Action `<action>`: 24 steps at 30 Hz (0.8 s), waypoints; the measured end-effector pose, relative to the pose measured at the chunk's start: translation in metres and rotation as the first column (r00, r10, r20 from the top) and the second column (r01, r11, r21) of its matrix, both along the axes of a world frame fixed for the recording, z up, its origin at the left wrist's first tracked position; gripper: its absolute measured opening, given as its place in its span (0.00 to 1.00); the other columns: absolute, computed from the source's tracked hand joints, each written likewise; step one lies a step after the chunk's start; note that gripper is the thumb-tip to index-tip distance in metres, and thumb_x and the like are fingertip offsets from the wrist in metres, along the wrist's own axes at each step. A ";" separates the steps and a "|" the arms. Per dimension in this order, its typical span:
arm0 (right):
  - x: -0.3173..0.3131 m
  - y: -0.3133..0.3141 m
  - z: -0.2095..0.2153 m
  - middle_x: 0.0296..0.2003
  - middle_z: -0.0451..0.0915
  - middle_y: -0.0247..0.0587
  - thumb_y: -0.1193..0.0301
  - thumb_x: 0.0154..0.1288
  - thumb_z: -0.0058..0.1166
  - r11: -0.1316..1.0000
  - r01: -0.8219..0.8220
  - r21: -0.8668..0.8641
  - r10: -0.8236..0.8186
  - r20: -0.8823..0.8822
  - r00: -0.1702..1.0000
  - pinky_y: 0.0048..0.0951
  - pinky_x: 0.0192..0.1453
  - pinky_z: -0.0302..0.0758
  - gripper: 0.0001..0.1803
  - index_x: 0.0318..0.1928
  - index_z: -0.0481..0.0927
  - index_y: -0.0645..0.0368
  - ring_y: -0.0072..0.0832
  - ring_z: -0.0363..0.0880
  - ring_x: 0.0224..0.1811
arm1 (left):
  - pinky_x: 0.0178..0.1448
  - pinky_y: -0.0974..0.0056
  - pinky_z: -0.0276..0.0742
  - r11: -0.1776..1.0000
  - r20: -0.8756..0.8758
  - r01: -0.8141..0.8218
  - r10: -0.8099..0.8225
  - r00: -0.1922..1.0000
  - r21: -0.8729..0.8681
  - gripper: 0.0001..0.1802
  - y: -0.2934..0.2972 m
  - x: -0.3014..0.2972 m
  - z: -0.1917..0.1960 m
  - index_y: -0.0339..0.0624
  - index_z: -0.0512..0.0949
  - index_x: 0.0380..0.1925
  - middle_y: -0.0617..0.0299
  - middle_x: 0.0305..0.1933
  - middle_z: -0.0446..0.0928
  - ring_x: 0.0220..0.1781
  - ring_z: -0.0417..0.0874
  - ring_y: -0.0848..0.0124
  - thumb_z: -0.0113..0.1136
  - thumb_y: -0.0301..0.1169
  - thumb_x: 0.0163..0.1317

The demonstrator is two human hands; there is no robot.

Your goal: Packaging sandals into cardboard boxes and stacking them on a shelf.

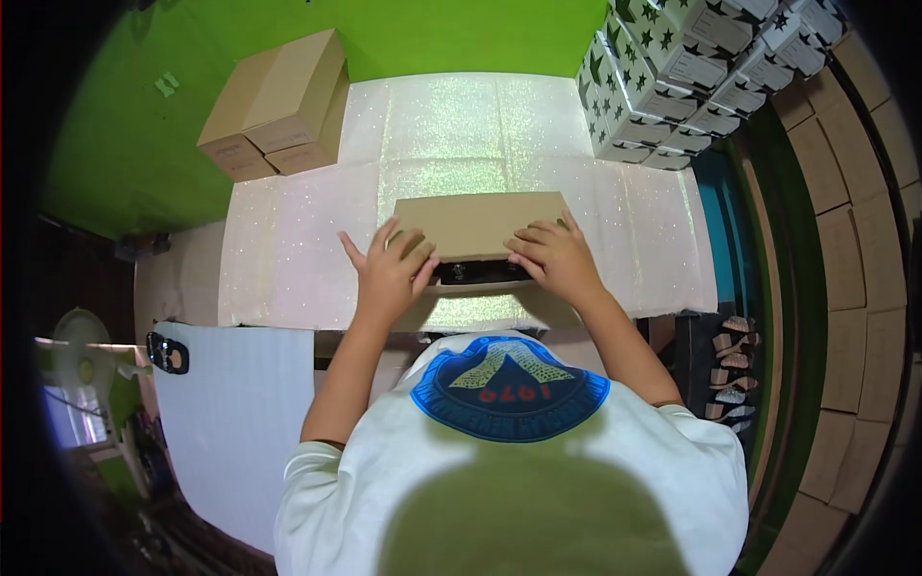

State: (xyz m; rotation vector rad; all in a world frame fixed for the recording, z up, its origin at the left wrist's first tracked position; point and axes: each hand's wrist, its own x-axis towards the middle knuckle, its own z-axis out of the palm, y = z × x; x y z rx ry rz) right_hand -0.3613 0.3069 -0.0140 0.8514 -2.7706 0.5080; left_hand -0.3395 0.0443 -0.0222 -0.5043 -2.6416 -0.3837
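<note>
A brown cardboard box (485,223) lies on the table in front of me, its flat top facing up. Below its near edge shows a strip of something black and shiny (480,272); I cannot make out what it is. My left hand (392,267) grips the near left corner, with one finger sticking out to the left. At the near right corner, my right hand (557,257) holds the box with bent fingers on the top and the thumb at the front edge.
A shimmering white cloth covers the table (288,240). Brown cartons (288,106) stand at the back left, and star-patterned boxes (663,96) are stacked at the back right. On the white side table (230,413) lies a black shoe (168,353). Several shoes (735,370) hang on the right.
</note>
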 end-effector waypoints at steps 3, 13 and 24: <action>0.015 0.003 -0.031 0.45 0.77 0.32 0.62 0.55 0.54 0.999 -0.005 -0.041 0.007 0.034 0.999 0.54 0.61 0.57 0.10 0.39 0.81 0.44 0.31 0.72 0.51 | 0.58 0.23 0.31 0.999 0.079 0.015 -0.011 0.997 -0.045 0.13 0.003 0.017 -0.026 0.56 0.78 0.38 0.71 0.47 0.73 0.61 0.65 0.66 0.58 0.43 0.52; 0.022 -0.032 -0.063 0.61 0.61 0.41 0.52 0.58 0.48 0.993 -0.061 0.096 0.050 0.113 0.992 0.51 0.65 0.52 0.30 0.60 0.65 0.46 0.38 0.57 0.64 | 0.66 0.47 0.51 0.967 0.270 0.218 -0.177 0.946 -0.130 0.37 0.041 0.004 -0.063 0.47 0.63 0.58 0.58 0.62 0.62 0.65 0.60 0.61 0.59 0.48 0.49; 0.036 0.032 -0.063 0.65 0.51 0.51 0.45 0.42 0.59 0.910 0.370 0.187 -0.380 0.024 0.924 0.62 0.64 0.44 0.38 0.59 0.67 0.32 0.50 0.47 0.68 | 0.64 0.46 0.55 0.975 0.276 -0.095 0.150 0.949 -0.202 0.44 -0.003 0.016 -0.060 0.48 0.60 0.62 0.52 0.67 0.54 0.66 0.59 0.55 0.63 0.51 0.45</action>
